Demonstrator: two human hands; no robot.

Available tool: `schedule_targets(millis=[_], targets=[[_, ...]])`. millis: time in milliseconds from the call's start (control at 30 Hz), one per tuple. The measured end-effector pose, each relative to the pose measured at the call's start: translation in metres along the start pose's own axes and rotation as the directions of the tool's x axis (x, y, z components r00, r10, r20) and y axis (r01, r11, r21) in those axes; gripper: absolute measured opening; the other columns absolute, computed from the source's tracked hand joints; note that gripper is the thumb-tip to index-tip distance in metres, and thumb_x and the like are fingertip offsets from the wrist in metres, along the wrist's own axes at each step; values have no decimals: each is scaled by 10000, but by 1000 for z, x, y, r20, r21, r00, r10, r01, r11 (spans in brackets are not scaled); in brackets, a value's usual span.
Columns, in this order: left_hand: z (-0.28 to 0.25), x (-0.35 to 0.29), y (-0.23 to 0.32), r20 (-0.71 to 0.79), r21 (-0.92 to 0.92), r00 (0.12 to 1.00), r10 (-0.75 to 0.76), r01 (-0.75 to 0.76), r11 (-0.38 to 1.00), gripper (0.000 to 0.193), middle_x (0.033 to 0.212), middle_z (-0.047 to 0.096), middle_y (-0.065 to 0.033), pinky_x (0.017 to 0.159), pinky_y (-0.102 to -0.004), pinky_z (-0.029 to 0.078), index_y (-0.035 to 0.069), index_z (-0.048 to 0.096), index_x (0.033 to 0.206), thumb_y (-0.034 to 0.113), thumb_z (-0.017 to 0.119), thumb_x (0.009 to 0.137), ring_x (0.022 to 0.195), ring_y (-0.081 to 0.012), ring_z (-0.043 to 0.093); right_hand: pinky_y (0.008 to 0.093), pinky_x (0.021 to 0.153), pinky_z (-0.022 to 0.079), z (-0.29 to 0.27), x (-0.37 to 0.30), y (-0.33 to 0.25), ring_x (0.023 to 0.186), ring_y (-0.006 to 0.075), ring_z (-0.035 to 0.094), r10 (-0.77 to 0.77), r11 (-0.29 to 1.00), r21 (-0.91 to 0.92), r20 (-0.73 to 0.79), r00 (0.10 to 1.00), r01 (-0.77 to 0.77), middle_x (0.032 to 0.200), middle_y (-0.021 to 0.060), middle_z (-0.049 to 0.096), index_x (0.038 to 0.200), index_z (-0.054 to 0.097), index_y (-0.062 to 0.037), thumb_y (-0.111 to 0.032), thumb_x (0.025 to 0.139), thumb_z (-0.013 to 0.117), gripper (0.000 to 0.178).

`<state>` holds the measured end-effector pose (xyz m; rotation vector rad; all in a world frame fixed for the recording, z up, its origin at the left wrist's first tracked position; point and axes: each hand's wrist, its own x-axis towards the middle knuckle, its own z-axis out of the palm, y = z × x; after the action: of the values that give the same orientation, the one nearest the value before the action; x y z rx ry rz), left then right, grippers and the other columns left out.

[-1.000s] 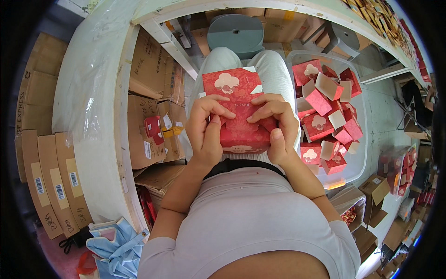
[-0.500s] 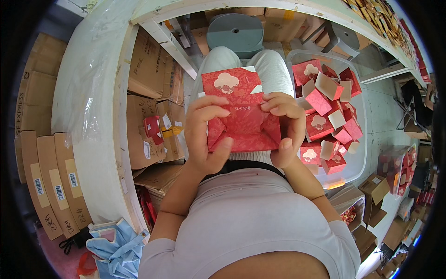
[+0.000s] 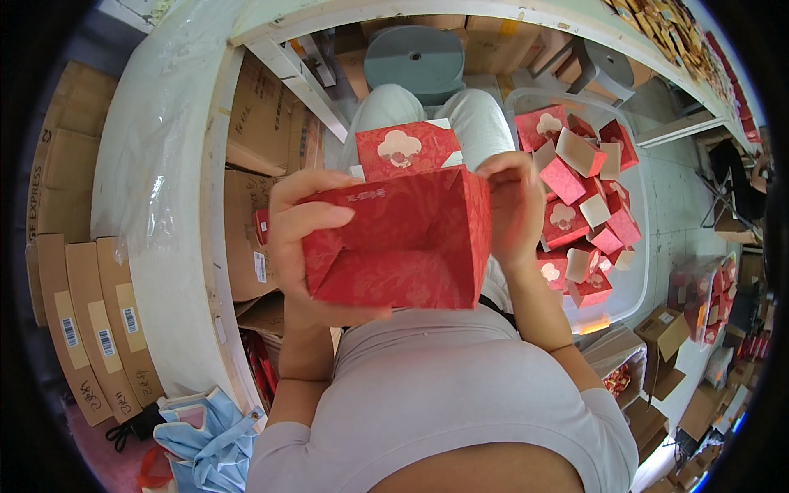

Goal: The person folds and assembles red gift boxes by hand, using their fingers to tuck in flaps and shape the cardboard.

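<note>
A red patterned cardboard box (image 3: 386,238) is held in front of my waist, its folded panels slanting inward toward me. My left hand (image 3: 300,238) grips its left side, fingers over the upper edge and thumb along the bottom. At the box's upper right edge, my right hand (image 3: 514,201) curls its fingers against the side; they are slightly blurred and partly hidden. Behind the box, on my lap, lies another red cardboard piece (image 3: 374,152) with a pale flower-shaped patch and white corners.
On my right, a clear plastic bin (image 3: 637,271) holds several red boxes (image 3: 567,218), some with flaps raised. A white table frame (image 3: 185,271) runs along my left, with brown cartons (image 3: 263,115) beneath it. A grey-green stool (image 3: 413,62) stands ahead, beyond my knees.
The red box has moved left and nearer to me, and its right side panel now shows. My left hand has shifted left with it, and my right fingers have curled in more.
</note>
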<state>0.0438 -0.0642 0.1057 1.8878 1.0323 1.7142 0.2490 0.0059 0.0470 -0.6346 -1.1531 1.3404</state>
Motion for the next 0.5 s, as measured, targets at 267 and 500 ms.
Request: schedule_targets(millis=[267, 500], targets=[[14, 8, -11, -207, -355, 942, 264, -324, 877, 692, 1156, 436, -186, 824, -386, 494, 116, 447, 1004, 336, 881, 512, 1018, -333, 545, 360, 838, 468, -24, 14, 20, 1017, 251, 553, 188, 449, 664, 584, 789, -598, 1125, 180, 545, 1103, 507, 29, -607, 878, 333, 696], [11, 17, 8, 365, -141, 931, 16, 38, 989, 719, 1191, 457, -127, 895, -372, 424, 49, 492, 1201, 38, 777, 541, 1073, -285, 511, 379, 941, 411, -61, -31, 14, 1158, 268, 484, 307, 503, 661, 466, 830, -557, 1262, 203, 475, 1235, 427, 50, -645, 795, 437, 823]])
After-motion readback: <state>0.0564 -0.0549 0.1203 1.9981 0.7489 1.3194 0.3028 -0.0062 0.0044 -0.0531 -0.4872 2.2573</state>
